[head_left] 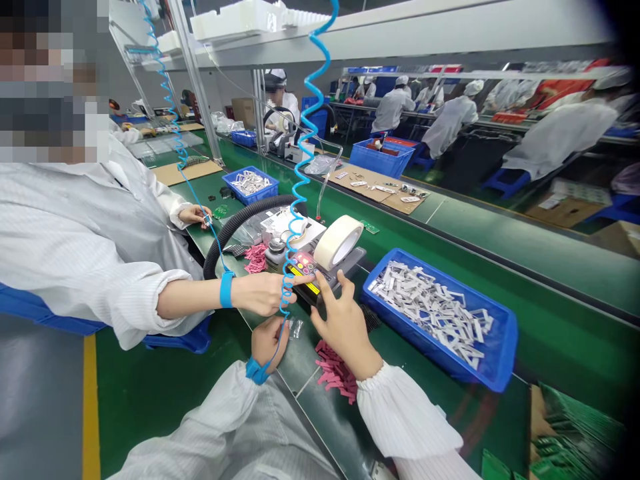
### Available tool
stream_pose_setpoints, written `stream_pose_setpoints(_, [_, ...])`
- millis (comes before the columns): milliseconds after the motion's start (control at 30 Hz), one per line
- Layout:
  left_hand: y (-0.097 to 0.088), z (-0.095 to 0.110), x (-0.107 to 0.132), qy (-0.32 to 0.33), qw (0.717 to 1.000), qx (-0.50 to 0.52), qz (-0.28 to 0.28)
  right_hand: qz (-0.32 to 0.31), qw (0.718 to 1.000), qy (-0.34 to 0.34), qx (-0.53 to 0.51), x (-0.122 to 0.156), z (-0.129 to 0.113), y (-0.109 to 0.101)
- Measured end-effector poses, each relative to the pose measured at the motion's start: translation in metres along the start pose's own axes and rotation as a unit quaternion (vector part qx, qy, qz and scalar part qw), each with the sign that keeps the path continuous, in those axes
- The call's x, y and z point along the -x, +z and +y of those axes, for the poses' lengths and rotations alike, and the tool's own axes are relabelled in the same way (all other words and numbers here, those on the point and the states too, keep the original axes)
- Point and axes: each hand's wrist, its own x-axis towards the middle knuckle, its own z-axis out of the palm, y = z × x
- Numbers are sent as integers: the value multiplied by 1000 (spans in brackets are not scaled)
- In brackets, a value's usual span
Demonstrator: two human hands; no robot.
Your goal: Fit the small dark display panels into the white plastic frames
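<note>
My left hand (269, 341), with a blue wrist strap (257, 371), is closed at the bench edge. A small clear plastic piece (296, 328) shows at its fingertips. My right hand (349, 328) is open, fingers spread, with its index fingertip at the button panel of a dark device (327, 277). A co-worker's hand (263, 293) points at the same panel from the left. On the device stands a roll of cream tape (325, 248). Pink strips (336, 375) lie in a pile under my right wrist.
To the right, a blue bin (505, 353) holds many white pieces. Green circuit boards (565, 433) sit at lower right. A coiled blue cord (303, 167) hangs across the middle. A black hose (225, 233) arches behind the co-worker's arm. Another blue bin (255, 195) stands farther back.
</note>
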Motion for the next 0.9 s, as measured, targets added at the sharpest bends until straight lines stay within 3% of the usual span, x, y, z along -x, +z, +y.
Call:
stream_pose_setpoints(533, [0,2,-1,-15,999,28,12,20,999,-8,-40,-1,6,0])
stream_pose_setpoints(733, [-2,30,4,-29,997,64,6,27,998,-14,-62,0,11,0])
stream_pose_setpoints(900, [23,50,-2,-84,987,134,2,38,997,-15,-69,1,12,2])
